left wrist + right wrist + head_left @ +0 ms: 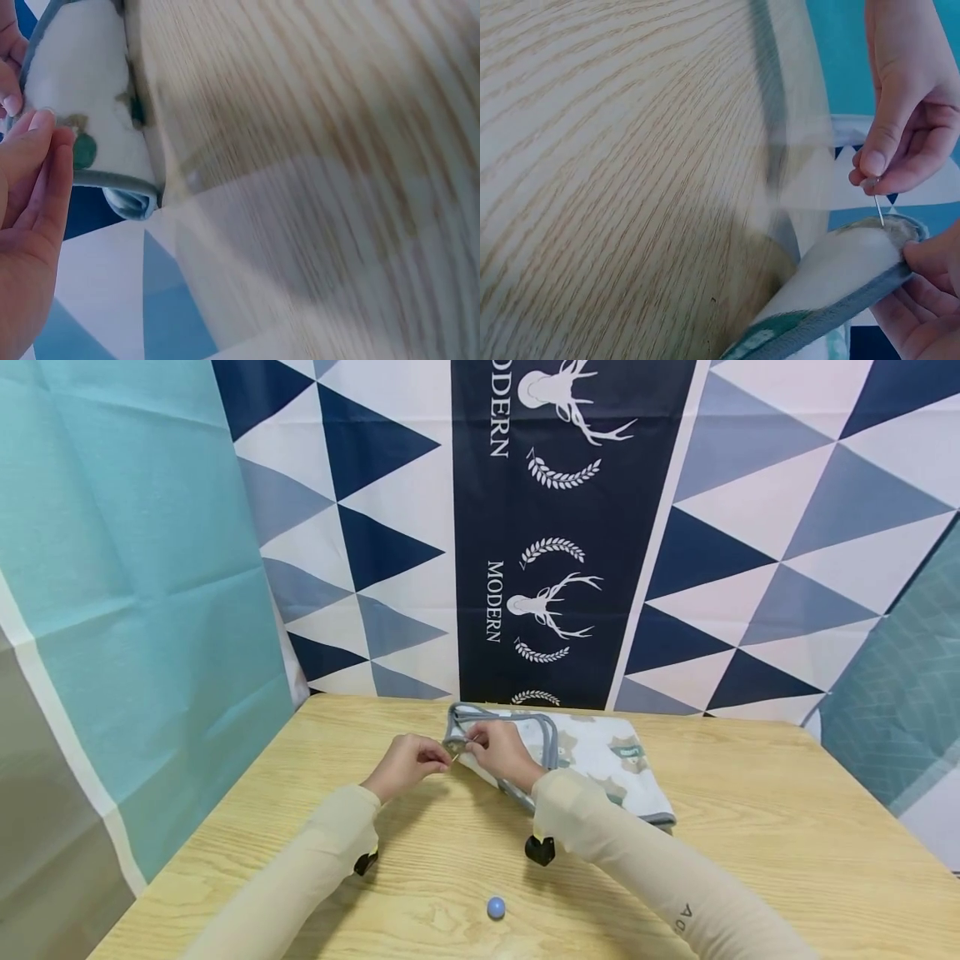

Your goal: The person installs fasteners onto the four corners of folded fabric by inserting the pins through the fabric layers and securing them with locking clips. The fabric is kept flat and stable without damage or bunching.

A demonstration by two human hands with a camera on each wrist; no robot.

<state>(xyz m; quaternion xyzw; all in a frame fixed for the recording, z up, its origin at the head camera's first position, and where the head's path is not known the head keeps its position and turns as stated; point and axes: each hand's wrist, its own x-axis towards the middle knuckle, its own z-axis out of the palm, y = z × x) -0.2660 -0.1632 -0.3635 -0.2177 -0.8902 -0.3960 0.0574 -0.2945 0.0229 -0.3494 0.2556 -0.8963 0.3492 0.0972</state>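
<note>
A folded white blanket (pixel 600 752) with grey edging and bear prints lies at the back of the table. My left hand (pixel 408 766) pinches a thin metal pin (pixel 879 210) between thumb and fingertips, just left of the blanket's near corner. In the right wrist view the pin's lower end meets the fabric (pixel 840 262) by the grey border. My right hand (pixel 504 750) grips that blanket edge between thumb and fingers, close beside the pin. Whether the pin's tip has gone into the cloth cannot be told. The left wrist view shows the left fingers (pixel 56 172) beside the blanket, the pin hidden.
A small blue ball (pixel 496 907) sits on the wooden table (pixel 420 877) near its front. Patterned curtains (pixel 397 527) hang along the back edge, with a teal cloth (pixel 150 610) at the left.
</note>
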